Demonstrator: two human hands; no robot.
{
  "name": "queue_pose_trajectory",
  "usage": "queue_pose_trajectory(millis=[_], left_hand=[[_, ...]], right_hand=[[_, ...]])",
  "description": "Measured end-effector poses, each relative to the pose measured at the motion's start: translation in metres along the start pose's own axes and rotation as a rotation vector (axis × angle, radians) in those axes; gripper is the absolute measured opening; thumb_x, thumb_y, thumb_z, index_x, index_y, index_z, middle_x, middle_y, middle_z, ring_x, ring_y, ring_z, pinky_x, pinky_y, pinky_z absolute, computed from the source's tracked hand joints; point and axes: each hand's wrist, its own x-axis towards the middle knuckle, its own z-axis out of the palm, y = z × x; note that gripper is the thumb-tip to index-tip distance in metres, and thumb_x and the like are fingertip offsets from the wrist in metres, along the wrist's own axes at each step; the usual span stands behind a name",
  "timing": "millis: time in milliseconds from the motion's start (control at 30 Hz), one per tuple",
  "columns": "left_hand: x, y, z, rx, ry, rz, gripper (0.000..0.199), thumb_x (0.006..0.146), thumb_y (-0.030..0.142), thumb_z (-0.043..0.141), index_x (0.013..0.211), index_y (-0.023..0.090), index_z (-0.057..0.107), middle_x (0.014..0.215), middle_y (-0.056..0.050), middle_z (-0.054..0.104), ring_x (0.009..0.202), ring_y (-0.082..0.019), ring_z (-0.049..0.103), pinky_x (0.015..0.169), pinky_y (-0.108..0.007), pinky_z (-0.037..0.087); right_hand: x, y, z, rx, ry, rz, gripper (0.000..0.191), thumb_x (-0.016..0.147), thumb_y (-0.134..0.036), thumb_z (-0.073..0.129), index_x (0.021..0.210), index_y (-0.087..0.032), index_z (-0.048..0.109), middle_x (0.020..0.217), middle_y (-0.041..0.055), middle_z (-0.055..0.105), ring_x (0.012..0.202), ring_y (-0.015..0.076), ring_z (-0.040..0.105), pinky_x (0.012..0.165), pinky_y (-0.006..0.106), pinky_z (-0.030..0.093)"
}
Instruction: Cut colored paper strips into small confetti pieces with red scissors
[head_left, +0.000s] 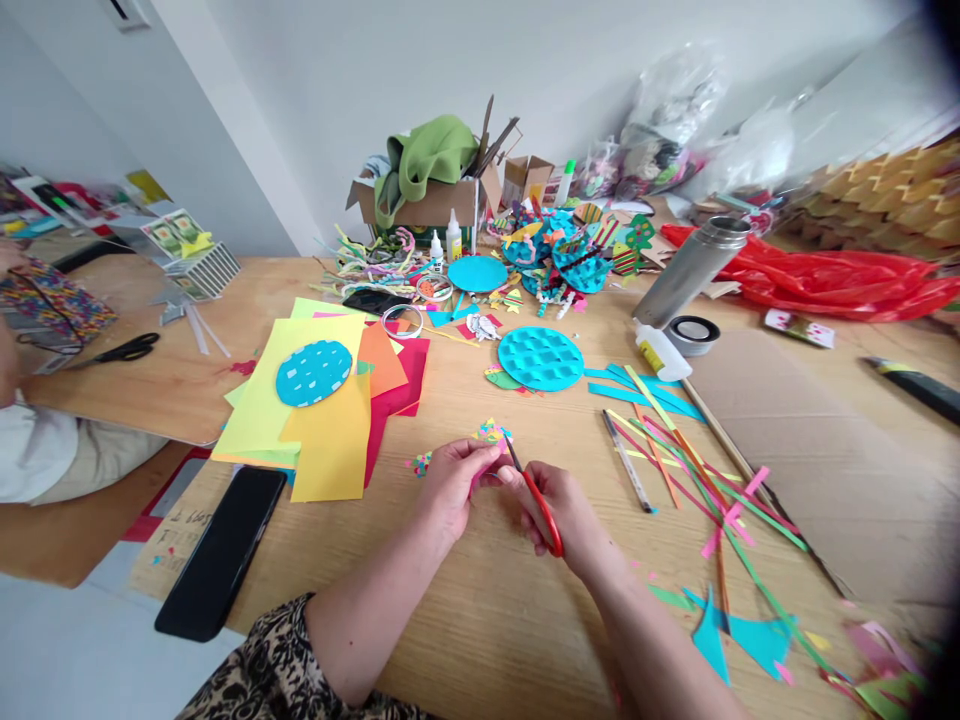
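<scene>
My right hand point(551, 500) is closed round the red-handled scissors point(544, 510), whose dark blades point up and away between my hands. Close beside it, my left hand point(457, 480) pinches a small piece of pink paper point(480, 478), mostly hidden by the fingers. Just past my fingertips lies a little pile of colourful paper bits point(493, 431), with more bits point(421, 463) to the left of my left hand. Farther back rests a blue oval point(541, 359) with raised folds, partly over a green paper fish point(501, 378).
Coloured sheets point(330, 440) and a black phone point(221, 555) are on the left. Paper strips point(697, 460), a pen point(628, 462), cardboard point(795, 450) and a steel flask point(694, 270) are on the right. A person's arm shows at the far left.
</scene>
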Motion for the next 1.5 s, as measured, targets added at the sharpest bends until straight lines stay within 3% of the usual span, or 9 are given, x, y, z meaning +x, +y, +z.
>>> queue_pose_trajectory(millis=[233, 433, 633, 1500], left_hand=[[0.008, 0.013, -0.013, 0.085, -0.137, -0.047, 0.02, 0.062, 0.03, 0.075, 0.066, 0.012, 0.068, 0.071, -0.009, 0.07, 0.067, -0.017, 0.064, 0.062, -0.026, 0.047], [0.012, 0.023, -0.023, 0.193, -0.22, -0.104, 0.018, 0.06, 0.026, 0.075, 0.069, 0.011, 0.07, 0.069, -0.009, 0.07, 0.063, -0.017, 0.064, 0.061, -0.027, 0.047], [0.011, 0.029, -0.026, 0.245, -0.282, -0.111, 0.014, 0.06, 0.024, 0.073, 0.066, 0.011, 0.07, 0.064, -0.009, 0.07, 0.057, -0.014, 0.062, 0.058, -0.025, 0.046], [0.012, 0.031, -0.029, 0.29, -0.324, -0.139, 0.014, 0.06, 0.024, 0.072, 0.065, 0.011, 0.07, 0.064, -0.009, 0.069, 0.055, -0.013, 0.06, 0.055, -0.024, 0.042]], right_hand=[[-0.004, -0.007, -0.009, -0.053, -0.085, -0.059, 0.047, 0.071, -0.064, 0.055, 0.064, -0.02, 0.04, 0.044, -0.0057, 0.052, 0.032, 0.0072, 0.048, 0.032, 0.017, 0.034], [-0.011, -0.012, -0.016, -0.082, -0.222, -0.08, 0.048, 0.071, -0.063, 0.056, 0.065, -0.019, 0.04, 0.048, -0.0051, 0.051, 0.036, 0.0066, 0.048, 0.035, 0.018, 0.037], [-0.012, -0.011, -0.017, -0.104, -0.278, -0.076, 0.047, 0.07, -0.062, 0.059, 0.064, -0.018, 0.04, 0.047, -0.0057, 0.049, 0.035, 0.0057, 0.045, 0.033, 0.016, 0.035], [-0.009, -0.007, -0.016, -0.132, -0.236, -0.014, 0.044, 0.069, -0.053, 0.065, 0.063, -0.02, 0.036, 0.04, -0.009, 0.046, 0.027, 0.0052, 0.042, 0.024, 0.014, 0.03]])
